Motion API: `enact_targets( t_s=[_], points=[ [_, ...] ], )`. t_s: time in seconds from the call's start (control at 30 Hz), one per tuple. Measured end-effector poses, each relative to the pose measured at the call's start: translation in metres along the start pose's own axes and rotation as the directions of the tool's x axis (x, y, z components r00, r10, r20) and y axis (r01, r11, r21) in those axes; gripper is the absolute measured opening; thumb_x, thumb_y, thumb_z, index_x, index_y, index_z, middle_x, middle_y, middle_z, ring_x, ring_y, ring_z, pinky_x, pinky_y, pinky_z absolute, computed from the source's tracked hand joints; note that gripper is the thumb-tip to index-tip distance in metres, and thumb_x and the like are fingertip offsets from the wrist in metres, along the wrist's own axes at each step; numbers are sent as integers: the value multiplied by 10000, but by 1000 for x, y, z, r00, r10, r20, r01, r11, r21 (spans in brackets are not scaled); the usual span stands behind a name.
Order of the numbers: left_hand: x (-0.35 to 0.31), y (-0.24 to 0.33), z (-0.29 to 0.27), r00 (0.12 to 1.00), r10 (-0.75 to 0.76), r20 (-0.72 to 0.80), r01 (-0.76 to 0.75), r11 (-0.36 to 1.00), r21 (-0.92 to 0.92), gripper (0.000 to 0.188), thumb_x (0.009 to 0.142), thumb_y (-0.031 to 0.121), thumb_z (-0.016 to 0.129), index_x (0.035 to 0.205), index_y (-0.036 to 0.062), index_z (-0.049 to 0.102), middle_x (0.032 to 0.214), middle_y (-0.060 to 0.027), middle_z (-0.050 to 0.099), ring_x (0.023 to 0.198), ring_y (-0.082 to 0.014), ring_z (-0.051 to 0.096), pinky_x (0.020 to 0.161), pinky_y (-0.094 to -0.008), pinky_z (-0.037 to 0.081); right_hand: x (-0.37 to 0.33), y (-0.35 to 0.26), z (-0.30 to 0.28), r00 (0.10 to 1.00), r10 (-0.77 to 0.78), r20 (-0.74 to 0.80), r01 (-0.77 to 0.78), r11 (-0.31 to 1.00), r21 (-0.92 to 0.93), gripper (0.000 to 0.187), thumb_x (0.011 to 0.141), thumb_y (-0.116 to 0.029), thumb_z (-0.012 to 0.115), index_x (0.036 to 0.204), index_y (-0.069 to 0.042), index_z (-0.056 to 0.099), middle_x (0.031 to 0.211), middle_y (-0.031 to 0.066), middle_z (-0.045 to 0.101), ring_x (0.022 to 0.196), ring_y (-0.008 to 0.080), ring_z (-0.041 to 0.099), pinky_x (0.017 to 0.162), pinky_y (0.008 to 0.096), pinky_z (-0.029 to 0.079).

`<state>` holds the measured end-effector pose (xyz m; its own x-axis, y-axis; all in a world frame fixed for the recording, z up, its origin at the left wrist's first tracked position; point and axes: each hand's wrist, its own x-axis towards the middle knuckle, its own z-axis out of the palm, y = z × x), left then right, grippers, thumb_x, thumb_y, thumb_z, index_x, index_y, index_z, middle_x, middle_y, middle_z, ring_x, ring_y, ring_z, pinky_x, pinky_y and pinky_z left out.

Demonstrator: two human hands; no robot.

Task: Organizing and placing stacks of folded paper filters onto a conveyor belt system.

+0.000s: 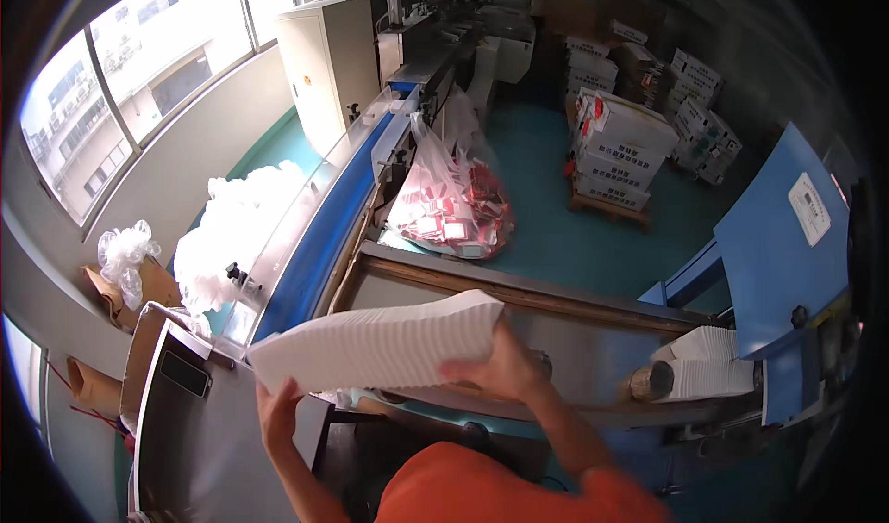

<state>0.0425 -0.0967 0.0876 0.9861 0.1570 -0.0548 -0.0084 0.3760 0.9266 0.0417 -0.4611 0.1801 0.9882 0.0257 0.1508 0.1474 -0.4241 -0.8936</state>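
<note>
A long row of thin white flat pieces (375,345), pressed together like a stack of folded cartons, is held up in front of me, stretching left to right. My left hand (277,410) grips its left end from below. At the other end, my right hand (500,364) is closed around the row, thumb on the near side. Beneath it is a long worktable (583,338) with a raised wooden edge. More white flat pieces (711,367) stand at the table's right end, beside a brown cylinder (652,381).
A blue conveyor belt (319,217) runs away at the left. A clear bag (454,204) of small red and white boxes stands beyond the table. To the right rises a blue machine (773,255). A phone (185,373) lies on the grey side table (208,458). Cartons (620,148) sit farther off.
</note>
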Motion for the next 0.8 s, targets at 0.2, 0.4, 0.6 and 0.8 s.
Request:
enact_targets(
  t_s=[0.2, 0.4, 0.6, 0.8],
  points=[
    [-152, 23, -208, 877, -55, -477, 64, 998, 4, 666, 860, 177, 712, 1421, 41, 379, 1353, -163, 509, 1228, -337, 511, 941, -568, 506, 0, -38, 214, 845, 58, 532, 58, 978, -199, 1016, 650, -557, 792, 1291, 98, 353, 1163, 328, 541, 1161, 418, 531, 1000, 450, 416],
    [-284, 29, -264, 606, -153, -780, 333, 940, 74, 639, 883, 288, 696, 1371, -22, 425, 1307, -209, 537, 1177, -348, 543, 971, -532, 484, -20, 14, 403, 536, -60, 842, 120, 993, -5, 840, 775, -569, 664, 1302, 33, 411, 1208, 271, 570, 1161, 408, 537, 995, 447, 417],
    [-309, 20, -281, 454, -33, -890, 397, 902, 169, 649, 882, 321, 692, 1361, -32, 433, 1296, -221, 542, 1170, -355, 546, 975, -521, 479, 8, 6, 465, 680, 17, 733, -16, 1000, -8, 546, 907, -527, 524, 974, -7, 678, 996, 203, 679, 914, 363, 657, 782, 443, 515],
    [-298, 18, -301, 355, 97, -930, 504, 818, 278, 662, 881, 354, 687, 1351, -42, 441, 1286, -233, 546, 1163, -362, 549, 978, -510, 475, 38, 6, 436, 280, 272, 920, -521, 849, -93, 380, 936, -391, 580, 1130, -67, 621, 951, 17, 636, 788, 117, 594, 657, 284, 498]
  ],
)
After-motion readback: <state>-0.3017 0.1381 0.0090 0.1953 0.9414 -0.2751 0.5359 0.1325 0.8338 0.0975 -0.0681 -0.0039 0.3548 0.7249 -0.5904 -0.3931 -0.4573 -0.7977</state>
